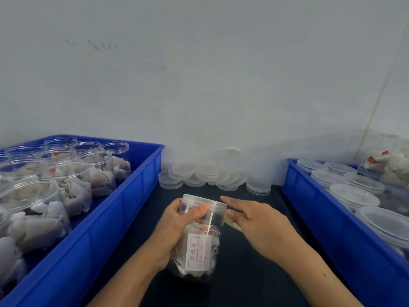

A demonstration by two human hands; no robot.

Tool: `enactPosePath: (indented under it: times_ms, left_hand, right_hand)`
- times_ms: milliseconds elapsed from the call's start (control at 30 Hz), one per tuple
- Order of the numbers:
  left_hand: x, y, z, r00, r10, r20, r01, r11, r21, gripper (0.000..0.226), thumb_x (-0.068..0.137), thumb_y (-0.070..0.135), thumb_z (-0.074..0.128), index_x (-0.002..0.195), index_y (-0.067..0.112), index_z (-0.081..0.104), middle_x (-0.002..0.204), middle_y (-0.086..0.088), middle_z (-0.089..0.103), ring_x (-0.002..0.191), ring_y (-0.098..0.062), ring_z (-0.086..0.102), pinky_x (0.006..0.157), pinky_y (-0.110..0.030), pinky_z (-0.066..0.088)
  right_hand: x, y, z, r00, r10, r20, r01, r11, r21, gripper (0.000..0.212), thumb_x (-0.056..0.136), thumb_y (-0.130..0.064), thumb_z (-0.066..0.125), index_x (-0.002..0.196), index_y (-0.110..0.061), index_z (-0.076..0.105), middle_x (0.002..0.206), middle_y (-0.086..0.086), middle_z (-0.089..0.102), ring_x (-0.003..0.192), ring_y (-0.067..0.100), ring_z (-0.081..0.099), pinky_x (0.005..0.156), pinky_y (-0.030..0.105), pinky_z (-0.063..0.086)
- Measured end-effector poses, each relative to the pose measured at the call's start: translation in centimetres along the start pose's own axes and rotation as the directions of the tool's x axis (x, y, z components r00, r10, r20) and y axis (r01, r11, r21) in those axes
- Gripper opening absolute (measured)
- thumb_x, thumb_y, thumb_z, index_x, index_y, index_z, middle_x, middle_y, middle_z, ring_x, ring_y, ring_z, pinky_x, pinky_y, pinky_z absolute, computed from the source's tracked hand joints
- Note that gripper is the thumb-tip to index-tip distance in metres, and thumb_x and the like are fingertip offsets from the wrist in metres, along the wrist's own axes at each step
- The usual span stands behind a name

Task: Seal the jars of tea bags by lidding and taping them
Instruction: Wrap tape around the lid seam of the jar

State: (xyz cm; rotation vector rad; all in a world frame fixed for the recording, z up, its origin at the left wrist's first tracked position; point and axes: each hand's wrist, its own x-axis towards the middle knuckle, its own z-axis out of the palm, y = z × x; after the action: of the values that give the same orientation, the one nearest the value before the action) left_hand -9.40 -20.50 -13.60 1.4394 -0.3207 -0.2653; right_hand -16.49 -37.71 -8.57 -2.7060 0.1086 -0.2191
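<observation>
Between the two blue plastic crates, above the dark table surface point(243, 273), the clear plastic jar of tea bags with a white red-printed label point(198, 244) is held tilted, its translucent lid point(204, 201) already seated. The left hand point(177, 229) grips the jar, fingers wrapped behind it and the thumb pressed just below the lid. To the right of the jar, the right hand point(259, 224) has its fingers extended and relaxed; the thumb tip sits at the lid's right edge, touching or just beside it, and grasps nothing. A pale strip, possibly tape, shows just right of the jar; its nature cannot be confirmed.

Judged step: lidding complete, taping of the lid seam in hand or about to begin. The next move calls for tape laid across the lid-to-wall joint while the left hand steadies or rotates the jar.

Left of the jar, the left blue crate point(137, 196) holds open jars point(66, 180). Behind the jar lie loose spare lids point(205, 173). Right of the jar, the right blue crate point(309, 207) holds lidded jars point(354, 196).
</observation>
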Motion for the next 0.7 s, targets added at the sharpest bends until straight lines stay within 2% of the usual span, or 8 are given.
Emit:
enactPosePath:
  times_ms: [167,300,400,500,567,633,700]
  left_hand:
    - [0.1,-0.4,0.1,1.000,0.015,0.002,-0.015,0.998,-0.057,0.076,0.051,0.048,0.077,0.112,0.009,0.052,0.091,-0.010,0.073,0.076,-0.023,0.073,0.061,-0.029,0.056]
    - [0.2,-0.8,0.2,0.999,0.044,-0.003,-0.044,0.999,0.007,0.077,0.057,0.062,0.078,0.110,0.015,0.047,0.092,-0.004,0.072,0.079,-0.021,0.074,0.062,-0.027,0.055]
    - [0.2,-0.9,0.3,0.990,0.129,-0.048,-0.119,0.976,0.183,0.069,0.064,0.076,0.062,0.102,0.019,0.048,0.094,-0.001,0.068,0.077,-0.013,0.072,0.062,-0.024,0.055]
    - [0.3,-0.8,0.3,0.938,0.313,-0.148,-0.204,0.845,0.494,0.052,0.065,0.078,0.039,0.091,0.035,0.054,0.102,0.011,0.057,0.081,-0.004,0.065,0.066,-0.015,0.046]
    - [0.1,-0.7,0.7,0.904,0.394,-0.169,-0.230,0.778,0.585,0.049,0.068,0.079,0.032,0.093,0.042,0.052,0.105,0.014,0.053,0.085,0.000,0.061,0.068,-0.014,0.044]
    - [-0.2,-0.8,1.6,0.917,0.356,-0.179,-0.212,0.816,0.538,0.060,0.067,0.087,0.037,0.100,0.040,0.051,0.106,0.014,0.053,0.088,-0.001,0.061,0.071,-0.020,0.048]
    - [-0.5,-0.6,2.4,0.938,0.275,-0.209,-0.159,0.880,0.448,0.080,0.049,0.092,0.055,0.107,0.037,0.050,0.104,0.015,0.057,0.090,-0.002,0.062,0.075,-0.026,0.051]
  right_hand:
    - [0.3,0.1,0.4,1.000,-0.009,-0.018,0.008,1.000,-0.023,0.038,0.100,-0.050,0.035,0.137,-0.056,0.039,0.117,-0.016,0.065,0.103,0.009,0.058,0.077,0.026,0.042]
    - [0.4,0.0,0.6,0.999,-0.005,-0.042,0.004,0.999,-0.032,0.037,0.100,-0.049,0.035,0.136,-0.051,0.043,0.120,-0.018,0.064,0.106,0.009,0.059,0.086,0.029,0.046]
    - [0.3,-0.3,0.7,0.996,-0.007,-0.087,0.003,0.999,-0.051,0.037,0.101,-0.047,0.035,0.137,-0.047,0.045,0.121,-0.017,0.064,0.107,0.010,0.060,0.087,0.029,0.047]
    - [0.0,-0.6,0.6,0.992,-0.005,-0.128,-0.006,0.996,-0.090,0.039,0.101,-0.048,0.034,0.138,-0.043,0.044,0.120,-0.015,0.065,0.106,0.011,0.061,0.087,0.030,0.048]
    - [-0.2,-0.9,0.7,0.988,-0.025,-0.154,0.003,0.989,-0.145,0.039,0.102,-0.047,0.032,0.139,-0.041,0.044,0.111,-0.014,0.068,0.096,0.011,0.064,0.082,0.031,0.051]
    - [-0.4,-1.2,0.8,0.984,-0.043,-0.175,0.010,0.983,-0.184,0.039,0.103,-0.045,0.029,0.139,-0.040,0.042,0.096,-0.011,0.068,0.080,0.010,0.063,0.072,0.029,0.052]
    - [-0.6,-1.5,1.0,0.982,-0.062,-0.179,0.022,0.975,-0.219,0.037,0.103,-0.042,0.028,0.138,-0.037,0.041,0.082,-0.009,0.064,0.068,0.010,0.060,0.061,0.027,0.047]
